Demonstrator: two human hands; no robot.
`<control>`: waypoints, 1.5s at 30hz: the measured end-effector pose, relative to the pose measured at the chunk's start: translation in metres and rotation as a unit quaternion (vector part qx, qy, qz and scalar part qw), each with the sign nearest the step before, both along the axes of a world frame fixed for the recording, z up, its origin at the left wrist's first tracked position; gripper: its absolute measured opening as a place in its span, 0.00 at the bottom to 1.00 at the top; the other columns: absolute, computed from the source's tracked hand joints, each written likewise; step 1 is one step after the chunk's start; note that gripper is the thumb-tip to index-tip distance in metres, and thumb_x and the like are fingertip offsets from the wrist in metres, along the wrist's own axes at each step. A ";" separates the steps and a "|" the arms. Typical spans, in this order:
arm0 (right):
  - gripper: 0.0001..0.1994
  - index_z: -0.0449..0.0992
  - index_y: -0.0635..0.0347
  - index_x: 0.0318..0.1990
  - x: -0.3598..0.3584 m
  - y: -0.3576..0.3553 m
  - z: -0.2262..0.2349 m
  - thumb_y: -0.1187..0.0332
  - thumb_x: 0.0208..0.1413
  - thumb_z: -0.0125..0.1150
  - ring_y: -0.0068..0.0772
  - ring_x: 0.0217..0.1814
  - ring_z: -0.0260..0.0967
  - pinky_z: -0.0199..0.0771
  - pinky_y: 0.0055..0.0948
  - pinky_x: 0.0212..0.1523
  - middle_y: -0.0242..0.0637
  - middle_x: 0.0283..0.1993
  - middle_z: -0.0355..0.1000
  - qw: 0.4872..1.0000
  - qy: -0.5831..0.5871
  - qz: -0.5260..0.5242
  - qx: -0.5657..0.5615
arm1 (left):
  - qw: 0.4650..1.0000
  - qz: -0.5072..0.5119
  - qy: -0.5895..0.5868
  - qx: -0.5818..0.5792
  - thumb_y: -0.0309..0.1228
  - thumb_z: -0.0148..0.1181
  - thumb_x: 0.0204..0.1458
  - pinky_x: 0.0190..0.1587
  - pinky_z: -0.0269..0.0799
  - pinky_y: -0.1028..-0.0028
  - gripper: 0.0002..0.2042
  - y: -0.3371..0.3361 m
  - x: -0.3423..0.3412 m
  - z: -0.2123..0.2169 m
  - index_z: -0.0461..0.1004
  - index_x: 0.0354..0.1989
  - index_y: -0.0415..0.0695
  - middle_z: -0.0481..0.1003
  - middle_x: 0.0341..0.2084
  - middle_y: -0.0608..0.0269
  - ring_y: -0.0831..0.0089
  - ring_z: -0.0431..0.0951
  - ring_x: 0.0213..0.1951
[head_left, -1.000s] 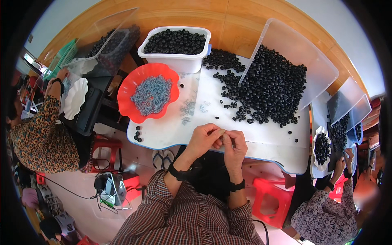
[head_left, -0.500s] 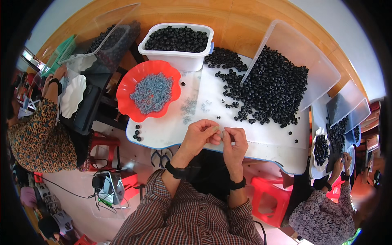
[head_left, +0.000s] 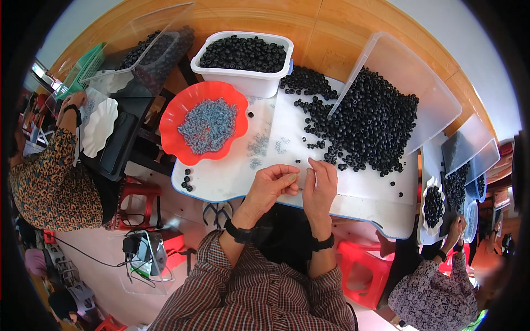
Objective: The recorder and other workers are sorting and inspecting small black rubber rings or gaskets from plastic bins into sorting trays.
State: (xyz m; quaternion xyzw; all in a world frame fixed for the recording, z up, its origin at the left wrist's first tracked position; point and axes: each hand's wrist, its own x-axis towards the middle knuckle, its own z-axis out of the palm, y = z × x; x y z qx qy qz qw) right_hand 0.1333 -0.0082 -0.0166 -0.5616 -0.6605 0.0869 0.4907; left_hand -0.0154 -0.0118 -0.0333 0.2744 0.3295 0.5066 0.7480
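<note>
1. Main relation: the heap of black pieces [head_left: 381, 118] lies far and to the right of the right hand [head_left: 321, 190], the nearer of the 2 hands to it. A gap of bare worktop [head_left: 353, 198] shows between the fingertips and the heap's near edge.
2. Axis: the pieces are small and roundish, several with a hole visible. They point in mixed directions; no shared long axis can be read.
3. Stray: 1 small black piece [head_left: 298, 161] appears just beyond the gap between the hands, left of the right index fingertip. Which hand is closer to it, cannot tell.
4. Right hand pose: forearm rises from the near edge, wrist fairly straight, index finger stretched toward the far side. Fingers loosely parted, thumb apart from the index; nothing visible in them.
5. Left hand [head_left: 269, 188] pose: forearm slants far and right, fingers curled, thumb brought close to the index. Whether the tips meet, or grip something tiny, cannot tell. The 2 hands are near each other, not touching.
6. Left side: a red scalloped bowl [head_left: 170, 124] of small bluish clear pieces [head_left: 207, 128] sits far and left of the left hand.
7. Far side: a white tub [head_left: 240, 83] filled with black pieces stands behind the bowl; a translucent bin [head_left: 433, 107] lies tipped beside the heap.
</note>
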 end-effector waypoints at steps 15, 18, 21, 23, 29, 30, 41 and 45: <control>0.36 0.65 0.62 0.63 -0.005 0.034 0.006 0.77 0.40 0.62 0.50 0.69 0.54 0.51 0.52 0.68 0.42 0.67 0.60 0.967 -0.247 0.035 -0.051 | 1.000 -0.001 -0.011 -0.001 0.24 0.56 0.61 0.36 0.80 0.75 0.09 0.001 0.002 0.001 0.76 0.46 0.34 0.77 0.31 0.60 0.75 0.79 0.30; 0.35 0.66 0.61 0.62 -0.009 0.036 0.006 0.77 0.40 0.62 0.48 0.69 0.55 0.49 0.55 0.69 0.41 0.66 0.61 0.956 -0.288 0.017 -0.056 | 1.000 0.004 -0.022 0.010 0.26 0.59 0.60 0.36 0.80 0.75 0.09 0.001 0.002 0.000 0.76 0.46 0.34 0.79 0.31 0.60 0.75 0.80 0.30; 0.28 0.71 0.60 0.56 -0.007 0.036 0.002 0.77 0.41 0.60 0.47 0.64 0.58 0.51 0.52 0.67 0.39 0.58 0.67 0.959 -0.282 0.018 -0.031 | 1.000 0.000 -0.013 0.000 0.25 0.56 0.61 0.36 0.80 0.75 0.09 0.000 0.001 0.000 0.76 0.46 0.34 0.77 0.31 0.61 0.75 0.79 0.30; 0.21 0.74 0.60 0.48 -0.003 0.034 0.001 0.78 0.41 0.58 0.46 0.57 0.62 0.56 0.47 0.63 0.38 0.49 0.69 0.976 -0.210 0.019 -0.060 | 0.999 0.010 -0.033 -0.002 0.25 0.57 0.61 0.36 0.80 0.75 0.09 0.000 0.000 -0.002 0.76 0.46 0.34 0.77 0.32 0.61 0.75 0.79 0.30; 0.20 0.76 0.59 0.46 0.011 0.026 -0.006 0.80 0.42 0.56 0.44 0.53 0.64 0.60 0.41 0.57 0.37 0.48 0.70 0.989 -0.130 -0.021 -0.062 | 1.000 0.010 -0.022 -0.011 0.25 0.57 0.61 0.35 0.80 0.74 0.09 -0.001 0.001 0.001 0.76 0.46 0.34 0.77 0.32 0.61 0.75 0.79 0.30; 0.20 0.76 0.59 0.46 0.010 0.027 -0.004 0.80 0.42 0.56 0.44 0.53 0.64 0.60 0.41 0.57 0.37 0.48 0.70 0.989 -0.130 -0.022 -0.062 | 1.000 0.009 -0.022 -0.011 0.25 0.57 0.61 0.35 0.80 0.74 0.09 0.000 0.001 -0.001 0.76 0.46 0.34 0.77 0.32 0.61 0.75 0.79 0.30; 0.27 0.72 0.60 0.54 -0.007 0.035 0.000 0.74 0.41 0.64 0.43 0.62 0.61 0.54 0.49 0.65 0.37 0.55 0.70 0.957 -0.289 0.015 -0.018 | 1.000 0.008 -0.024 -0.001 0.25 0.56 0.61 0.36 0.80 0.74 0.09 0.000 0.001 -0.001 0.75 0.47 0.34 0.78 0.32 0.58 0.74 0.80 0.31; 0.24 0.75 0.59 0.50 0.003 0.029 -0.006 0.73 0.39 0.65 0.42 0.58 0.63 0.56 0.47 0.63 0.37 0.52 0.71 0.975 -0.204 0.039 -0.084 | 1.000 0.012 -0.029 0.002 0.25 0.56 0.61 0.36 0.80 0.73 0.09 0.000 0.002 -0.003 0.75 0.47 0.34 0.78 0.33 0.58 0.74 0.80 0.31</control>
